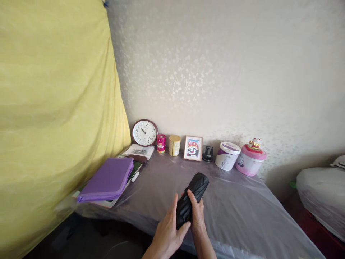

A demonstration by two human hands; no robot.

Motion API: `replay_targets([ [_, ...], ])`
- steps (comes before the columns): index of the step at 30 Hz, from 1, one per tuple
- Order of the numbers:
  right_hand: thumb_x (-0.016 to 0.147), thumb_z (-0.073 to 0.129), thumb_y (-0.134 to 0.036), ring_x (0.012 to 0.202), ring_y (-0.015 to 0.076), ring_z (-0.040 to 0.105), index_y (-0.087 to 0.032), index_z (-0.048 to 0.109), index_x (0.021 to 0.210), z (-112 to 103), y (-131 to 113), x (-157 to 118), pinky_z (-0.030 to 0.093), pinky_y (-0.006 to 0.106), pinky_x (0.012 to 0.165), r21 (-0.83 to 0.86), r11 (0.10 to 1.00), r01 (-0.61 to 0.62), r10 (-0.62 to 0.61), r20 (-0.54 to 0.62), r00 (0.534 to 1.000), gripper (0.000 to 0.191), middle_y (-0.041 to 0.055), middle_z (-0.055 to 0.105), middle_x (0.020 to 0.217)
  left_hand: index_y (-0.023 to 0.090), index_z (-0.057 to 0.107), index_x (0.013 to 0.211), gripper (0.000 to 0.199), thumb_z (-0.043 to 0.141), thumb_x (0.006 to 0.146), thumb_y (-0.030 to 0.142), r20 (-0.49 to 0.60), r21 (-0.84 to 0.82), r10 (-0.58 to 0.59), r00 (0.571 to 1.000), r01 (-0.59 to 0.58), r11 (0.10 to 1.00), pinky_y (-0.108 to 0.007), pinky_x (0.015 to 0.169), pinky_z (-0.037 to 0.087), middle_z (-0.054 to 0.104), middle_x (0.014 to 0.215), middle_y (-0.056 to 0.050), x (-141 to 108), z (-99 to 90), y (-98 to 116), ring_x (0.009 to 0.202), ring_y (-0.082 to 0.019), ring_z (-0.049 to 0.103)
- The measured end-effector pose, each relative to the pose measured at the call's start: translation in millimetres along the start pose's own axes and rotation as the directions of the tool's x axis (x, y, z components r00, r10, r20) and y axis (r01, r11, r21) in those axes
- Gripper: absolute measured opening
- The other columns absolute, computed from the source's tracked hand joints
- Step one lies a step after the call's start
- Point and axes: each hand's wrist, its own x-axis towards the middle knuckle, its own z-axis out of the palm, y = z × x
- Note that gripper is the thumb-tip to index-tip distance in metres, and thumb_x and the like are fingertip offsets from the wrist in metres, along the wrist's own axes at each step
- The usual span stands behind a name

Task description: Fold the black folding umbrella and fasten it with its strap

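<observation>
A black folded umbrella is held at a slant above the front part of the table, its far end pointing up and to the right. My left hand is against its lower left side, with the thumb across the near end and the fingers along the side. My right hand wraps round the umbrella from the right, thumb on top. The fingers beneath the umbrella are mostly hidden.
Along the wall stand a clock, a pink can, a yellow-lidded can, a panda picture frame, a black device and two tubs. A purple folder lies left on the plastic-covered table.
</observation>
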Motion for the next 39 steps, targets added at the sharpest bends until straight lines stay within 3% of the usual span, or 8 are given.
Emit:
replay_targets([
  [4,0.062,0.069,-0.049,0.078,0.0227,0.065,-0.016,0.059,0.098,-4,-1,10,0.05,0.031,0.071,-0.154,0.986,0.062,-0.063,0.003,0.998,0.049,0.0023,0.069,0.08,0.024,0.005,0.142,0.071,0.043,0.084,0.031,-0.061,0.174,0.095,0.994,-0.083,0.981,-0.028,0.088,0.042,0.046,0.133,-0.009,12,10.6,-11,0.111,-0.021,0.053],
  [10,0.056,0.072,-0.049,0.082,0.0277,0.062,-0.021,0.062,0.076,-19,7,31,0.045,0.034,0.072,-0.513,0.84,0.173,-0.222,-0.035,0.974,0.037,0.0042,0.066,0.073,0.031,0.005,0.141,0.07,0.045,0.084,0.026,-0.083,0.493,0.064,0.995,-0.015,0.87,-0.026,0.071,0.046,0.054,0.112,-0.007,22,14.3,-22,0.084,-0.019,0.063],
  [14,0.053,0.074,-0.049,0.083,0.0279,0.059,-0.02,0.062,0.089,-23,20,35,0.044,0.034,0.073,-0.593,0.75,0.292,-0.404,-0.061,0.913,0.047,0.0074,0.062,0.084,0.032,0.007,0.141,0.071,0.047,0.084,0.022,-0.069,0.545,0.033,0.997,0.01,0.838,-0.028,0.072,0.046,0.054,0.113,-0.008,24,19.8,-26,0.085,-0.02,0.063],
  [17,0.063,0.067,-0.049,0.072,0.0217,0.057,-0.02,0.059,0.108,-22,22,34,0.044,0.033,0.069,-0.646,0.655,0.391,-0.477,0.048,0.878,0.054,0.0066,0.058,0.09,0.034,0.006,0.141,0.072,0.047,0.084,0.022,-0.07,0.553,0.033,0.997,0.011,0.833,-0.028,0.072,0.047,0.053,0.113,-0.008,24,21.9,-27,0.084,-0.02,0.063],
  [21,0.078,0.054,-0.043,0.067,0.0156,0.055,-0.023,0.064,0.098,-24,17,32,0.046,0.031,0.07,-0.621,0.552,0.556,-0.468,0.32,0.824,0.031,0.0047,0.056,0.091,0.037,0.006,0.14,0.071,0.047,0.084,0.021,-0.065,0.574,0.027,0.998,0.015,0.818,-0.028,0.071,0.047,0.054,0.112,-0.008,24,21.1,-26,0.082,-0.019,0.064],
  [26,0.078,0.055,-0.04,0.073,0.0166,0.056,-0.022,0.066,0.084,-32,12,31,0.047,0.029,0.069,-0.478,0.634,0.607,-0.457,0.401,0.794,0.022,0.0049,0.058,0.089,0.038,0.011,0.139,0.067,0.047,0.085,0.022,-0.057,0.602,0.034,0.998,0.007,0.798,-0.029,0.07,0.048,0.054,0.113,-0.009,24,20.1,-24,0.083,-0.02,0.064],
  [32,0.071,0.064,-0.045,0.066,0.017,0.057,-0.022,0.065,0.081,-50,9,23,0.048,0.03,0.067,-0.345,0.844,0.41,-0.276,0.376,0.885,0.025,0.0016,0.061,0.076,0.04,0.011,0.139,0.067,0.048,0.085,0.022,-0.066,0.629,0.042,0.997,0.009,0.778,-0.029,0.068,0.048,0.055,0.109,-0.009,24,19.9,-23,0.08,-0.021,0.065],
  [39,0.066,0.069,-0.046,0.072,0.019,0.059,-0.021,0.066,0.075,-64,5,8,0.047,0.031,0.074,-0.298,0.877,0.377,-0.247,0.393,0.886,0.027,0.0028,0.063,0.077,0.041,0.015,0.138,0.063,0.047,0.086,0.023,-0.065,0.658,0.051,0.997,0.004,0.753,-0.03,0.066,0.049,0.054,0.108,-0.01,24,22.4,-25,0.078,-0.022,0.065],
])
